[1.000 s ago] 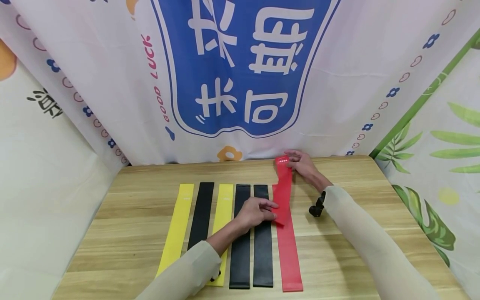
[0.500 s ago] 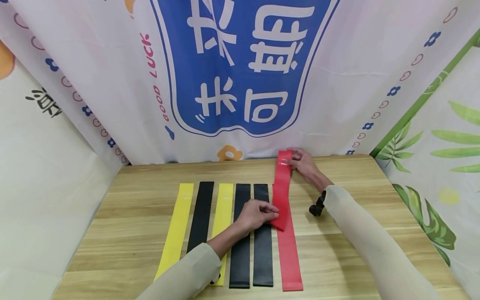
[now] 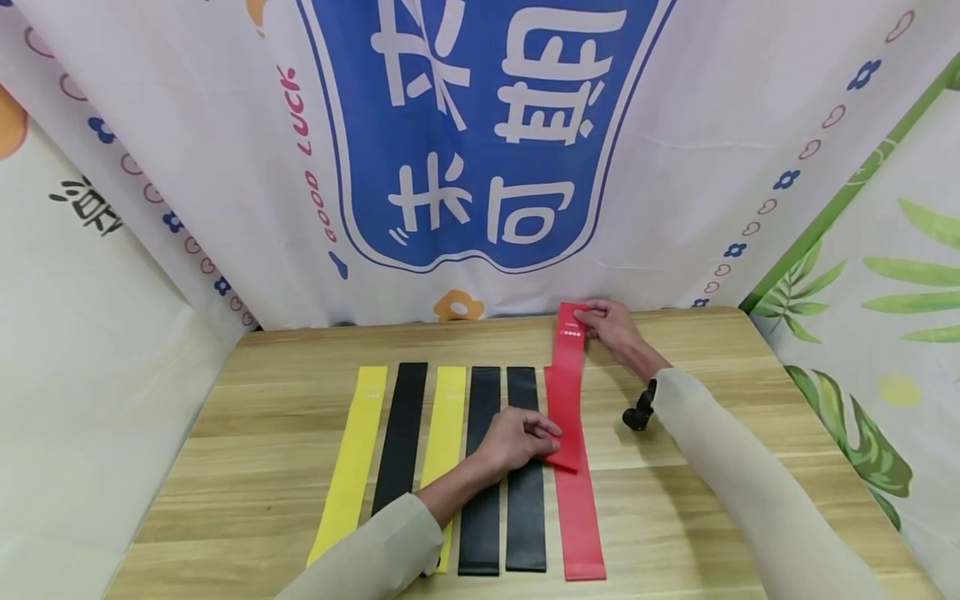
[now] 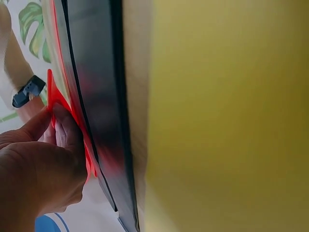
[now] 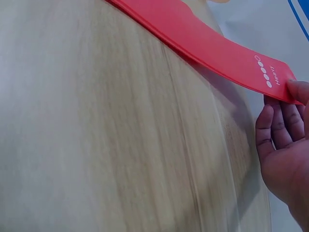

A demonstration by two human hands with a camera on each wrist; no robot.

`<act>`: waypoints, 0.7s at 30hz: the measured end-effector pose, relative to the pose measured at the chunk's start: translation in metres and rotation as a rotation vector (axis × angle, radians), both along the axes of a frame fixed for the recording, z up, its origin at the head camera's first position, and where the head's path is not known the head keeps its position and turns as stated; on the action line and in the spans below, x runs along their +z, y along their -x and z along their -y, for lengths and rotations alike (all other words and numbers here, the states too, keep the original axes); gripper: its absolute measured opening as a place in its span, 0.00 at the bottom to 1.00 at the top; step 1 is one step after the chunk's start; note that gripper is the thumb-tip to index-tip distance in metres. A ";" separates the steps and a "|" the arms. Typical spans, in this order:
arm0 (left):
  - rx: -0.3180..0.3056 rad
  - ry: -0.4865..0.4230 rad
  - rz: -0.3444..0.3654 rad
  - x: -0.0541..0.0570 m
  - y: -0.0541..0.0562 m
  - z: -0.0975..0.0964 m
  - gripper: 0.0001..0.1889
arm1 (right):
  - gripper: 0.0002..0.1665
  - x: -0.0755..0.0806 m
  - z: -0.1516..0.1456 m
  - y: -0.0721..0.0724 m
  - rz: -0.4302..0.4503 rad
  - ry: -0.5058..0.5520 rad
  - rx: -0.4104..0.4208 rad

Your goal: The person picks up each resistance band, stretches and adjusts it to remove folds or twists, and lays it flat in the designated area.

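Observation:
A red resistance band [image 3: 567, 358], printed with "Heavy" and a row of dots in the right wrist view, stretches between both hands above the table. My right hand [image 3: 613, 329] pinches its far end, thumb on top and fingers beneath. Its near end is between the thumb and fingers of my left hand [image 3: 517, 437], as the left wrist view also shows. Beneath it, another red band [image 3: 581, 529] lies flat, partly covered. To the left lie a black band [image 3: 527, 525], a second black band [image 3: 480, 533] and a yellow band [image 3: 444, 442], my left forearm crossing over some of them.
Farther left, one more black band [image 3: 401, 433] and a yellow band [image 3: 348, 467] lie lengthwise on the wooden table [image 3: 247, 467]. A printed cloth [image 3: 300, 283] hangs along the table's back edge. Black wrist cameras, such as the right one [image 3: 639, 410], sit at the sleeves.
The upper red band has straightened and flattened out over the lower one. Its near end has come slightly toward me with my left hand, and its printed far end now shows more fully.

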State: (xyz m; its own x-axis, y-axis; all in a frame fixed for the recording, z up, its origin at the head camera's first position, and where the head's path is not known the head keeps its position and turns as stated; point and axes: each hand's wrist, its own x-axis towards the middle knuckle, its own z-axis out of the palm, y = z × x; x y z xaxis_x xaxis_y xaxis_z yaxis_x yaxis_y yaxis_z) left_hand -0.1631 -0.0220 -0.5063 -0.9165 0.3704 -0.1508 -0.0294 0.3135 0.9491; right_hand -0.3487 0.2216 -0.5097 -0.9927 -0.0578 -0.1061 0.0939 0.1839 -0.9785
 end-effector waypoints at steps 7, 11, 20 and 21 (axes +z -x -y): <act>-0.019 -0.030 0.041 0.006 -0.007 -0.002 0.07 | 0.22 0.005 -0.006 -0.002 -0.024 -0.027 0.012; -0.028 -0.054 0.057 0.012 -0.013 -0.002 0.07 | 0.22 0.007 -0.007 -0.003 -0.043 -0.061 0.020; -0.084 -0.033 0.045 0.021 -0.028 -0.009 0.07 | 0.19 0.017 -0.011 -0.013 -0.039 -0.065 0.085; -0.089 -0.038 0.049 0.021 -0.030 -0.010 0.07 | 0.19 0.018 -0.012 -0.014 -0.039 -0.062 0.092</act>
